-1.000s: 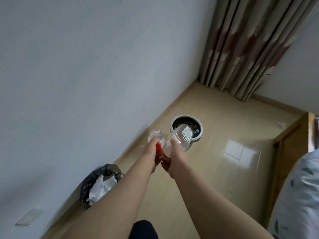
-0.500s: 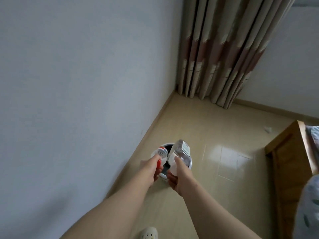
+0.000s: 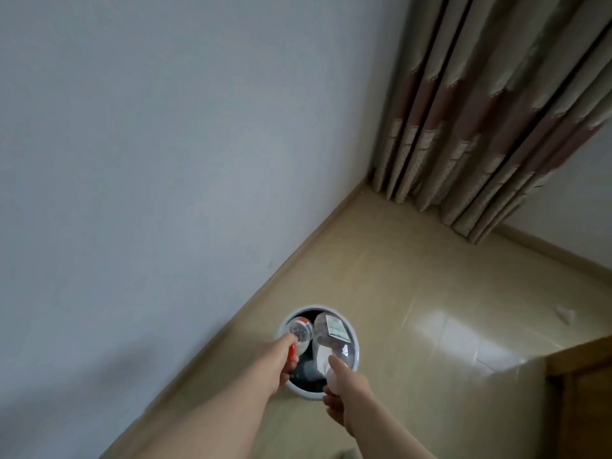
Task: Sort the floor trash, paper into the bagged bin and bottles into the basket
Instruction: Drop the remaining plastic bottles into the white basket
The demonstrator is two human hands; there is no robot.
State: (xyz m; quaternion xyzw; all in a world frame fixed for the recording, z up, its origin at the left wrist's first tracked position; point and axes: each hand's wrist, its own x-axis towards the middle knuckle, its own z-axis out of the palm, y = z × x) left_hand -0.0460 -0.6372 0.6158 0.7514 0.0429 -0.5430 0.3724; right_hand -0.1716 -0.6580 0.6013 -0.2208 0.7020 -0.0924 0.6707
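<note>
A round basket with a white rim (image 3: pixel 354 336) stands on the floor against the wall. Directly over its dark opening my left hand (image 3: pixel 278 359) grips a clear bottle with a red label (image 3: pixel 299 331), bottom end pointing away from me. Beside it my right hand (image 3: pixel 344 395) grips a larger clear bottle with a white label (image 3: pixel 331 336), also held over the basket. Dark shapes lie inside the basket below the bottles, too dim to identify. The bagged bin is out of view.
A grey wall runs along the left down to a skirting board. Striped curtains (image 3: pixel 480 111) hang in the far corner. A small white scrap (image 3: pixel 564 315) lies on the tiled floor at right. A wooden furniture corner (image 3: pixel 583 392) stands at lower right.
I have moved forward to the basket; both hands with their bottles now hang straight over its opening. The bagged bin slid out of view behind me.
</note>
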